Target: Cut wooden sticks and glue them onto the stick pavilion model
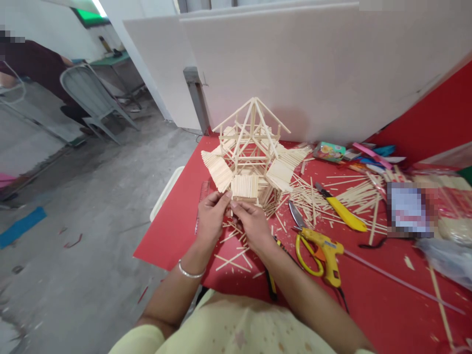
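A model house [254, 147] built of thin wooden sticks stands on the red tabletop, with an open pointed roof frame above. Slatted stick panels flare out at its sides, and one front panel [245, 187] faces me. At the lower left corner of that panel, the fingers of my left hand [212, 216] are pinched together. My right hand [252, 223] is closed beside it, its fingertips almost meeting the left ones. A pale bit of stick shows between the fingertips, but which hand grips it, or whether both grip the model itself, I cannot make out.
Loose sticks [313, 196] lie scattered right of the model. Nearby are a yellow glue gun [326, 248], yellow-handled scissors [298, 246], a yellow cutter [344, 214] and plastic bags [450, 260]. A clear ruler [202, 201] lies left. White boards [295, 69] stand behind; a person [37, 69] sits far left.
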The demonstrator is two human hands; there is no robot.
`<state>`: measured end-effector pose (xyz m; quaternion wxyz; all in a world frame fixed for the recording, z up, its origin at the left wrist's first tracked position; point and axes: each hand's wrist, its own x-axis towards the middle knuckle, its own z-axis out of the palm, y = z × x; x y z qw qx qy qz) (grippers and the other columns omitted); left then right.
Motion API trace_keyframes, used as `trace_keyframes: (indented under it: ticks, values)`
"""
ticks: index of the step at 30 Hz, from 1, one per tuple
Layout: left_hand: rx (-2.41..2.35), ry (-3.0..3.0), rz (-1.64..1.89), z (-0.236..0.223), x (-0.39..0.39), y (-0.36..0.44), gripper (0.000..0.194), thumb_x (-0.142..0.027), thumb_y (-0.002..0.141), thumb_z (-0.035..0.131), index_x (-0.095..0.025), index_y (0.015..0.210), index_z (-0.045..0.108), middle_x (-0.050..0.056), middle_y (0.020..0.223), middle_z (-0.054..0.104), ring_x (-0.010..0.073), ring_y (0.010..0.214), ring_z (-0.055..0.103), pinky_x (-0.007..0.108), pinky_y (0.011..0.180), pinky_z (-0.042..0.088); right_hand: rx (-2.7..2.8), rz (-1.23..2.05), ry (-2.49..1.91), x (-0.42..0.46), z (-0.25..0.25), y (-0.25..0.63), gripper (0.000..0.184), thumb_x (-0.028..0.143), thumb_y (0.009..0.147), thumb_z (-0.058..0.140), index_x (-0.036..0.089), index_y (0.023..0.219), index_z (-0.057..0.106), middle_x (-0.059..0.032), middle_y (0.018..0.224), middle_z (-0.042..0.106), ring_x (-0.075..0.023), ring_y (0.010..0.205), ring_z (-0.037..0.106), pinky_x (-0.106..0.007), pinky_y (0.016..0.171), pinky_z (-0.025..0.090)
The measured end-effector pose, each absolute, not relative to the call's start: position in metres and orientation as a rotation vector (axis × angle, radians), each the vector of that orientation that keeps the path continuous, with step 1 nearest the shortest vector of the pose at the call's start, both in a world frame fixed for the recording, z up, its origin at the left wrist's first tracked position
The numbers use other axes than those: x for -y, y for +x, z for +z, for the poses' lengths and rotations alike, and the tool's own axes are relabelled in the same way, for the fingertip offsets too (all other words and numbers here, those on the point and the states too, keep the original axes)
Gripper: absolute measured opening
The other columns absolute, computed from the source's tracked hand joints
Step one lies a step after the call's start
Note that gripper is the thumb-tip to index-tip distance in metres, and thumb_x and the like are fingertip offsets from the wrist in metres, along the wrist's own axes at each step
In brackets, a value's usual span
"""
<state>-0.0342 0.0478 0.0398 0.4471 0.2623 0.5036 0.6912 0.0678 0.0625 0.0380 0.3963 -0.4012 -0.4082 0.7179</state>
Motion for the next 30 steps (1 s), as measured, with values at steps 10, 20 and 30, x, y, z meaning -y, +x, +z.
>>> trace_keyframes:
  ticks: [10,20,30]
  values:
    - [-1.236,0.697,1.686,0.0402,-0.0481,-0.0346,0.033,-0.041,0.077,0.079,-0.016,0.066,0.059,-0.004,0.049,0.057,0.0118,0.034,0.053,0.023,0.034,0.045,1.024,1.821,-1.027,-0.0647,0.0362,0.0656,0.035,0.051,0.078,0.07,0.019,0.065,0.066,0.0049,0.051,0.051,-0.0076,0.046,0.037,-0.024,0.046,0.022]
    - [-1.251,0.694,1.695,0.0371,-0.0499,-0.0347,0.035,-0.042,0.076,0.078,-0.016,0.065,0.058,-0.004,0.048,0.055,0.0097,0.033,0.05,0.022,0.035,0.042,1.02,1.814,-1.039,-0.0652,0.0398,0.0657,0.036,0.052,0.076,0.071,0.019,0.064,0.067,0.0044,0.05,0.051,-0.0078,0.046,0.039,-0.025,0.047,0.024]
    - [-1.243,0.69,1.69,0.0363,-0.0502,-0.0354,0.035,-0.04,0.076,0.079,-0.016,0.064,0.058,-0.005,0.047,0.053,0.0079,0.033,0.048,0.021,0.036,0.042,0.969,1.862,-1.024,-0.0655,0.0417,0.0643,0.037,0.054,0.075,0.072,0.018,0.067,0.067,0.0041,0.049,0.052,-0.0079,0.045,0.041,-0.024,0.045,0.025]
